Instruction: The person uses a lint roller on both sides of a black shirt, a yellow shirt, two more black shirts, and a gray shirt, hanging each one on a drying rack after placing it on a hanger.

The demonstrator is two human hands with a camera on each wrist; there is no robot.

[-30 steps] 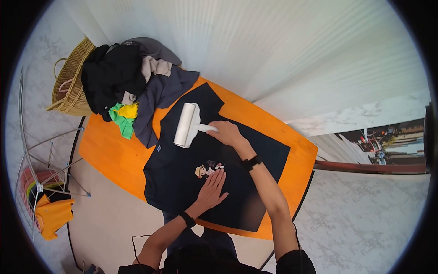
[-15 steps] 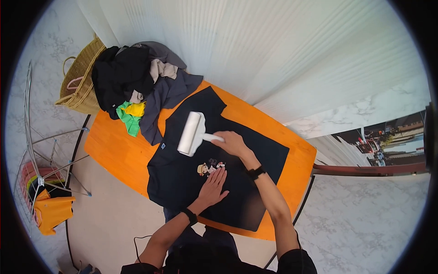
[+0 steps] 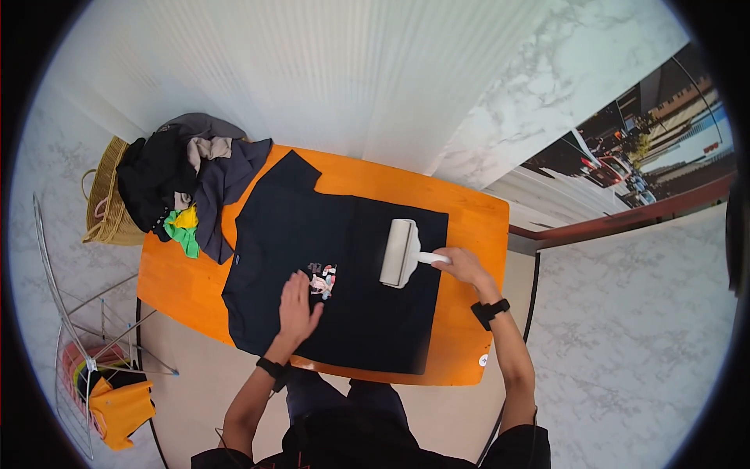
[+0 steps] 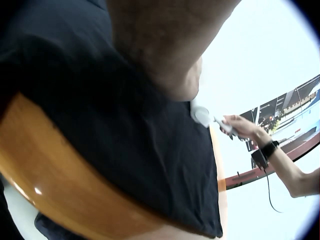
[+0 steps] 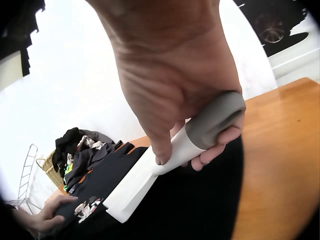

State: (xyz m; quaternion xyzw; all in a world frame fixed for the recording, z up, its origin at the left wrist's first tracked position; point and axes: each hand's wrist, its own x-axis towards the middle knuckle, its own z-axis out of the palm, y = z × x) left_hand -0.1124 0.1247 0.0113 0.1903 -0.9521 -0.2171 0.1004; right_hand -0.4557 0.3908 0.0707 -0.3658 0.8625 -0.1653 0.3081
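Observation:
A dark T-shirt lies spread on the orange table, a cartoon print facing up. My right hand grips the handle of a white lint roller, which is over the shirt's hem half. In the right wrist view, my right hand has its fingers curled round the roller's grey and white handle. My left hand is just beside the print with fingers extended; whether it touches the cloth is unclear. The roller's underside is hidden.
Piled clothes and a wicker basket occupy the table's far left end. A metal drying rack with an orange garment stands at the left. The orange table borders a pale wall.
The right hand has moved the roller from the collar side to the hem side. My left hand has shifted from the print's lower right to its left. The head view has turned.

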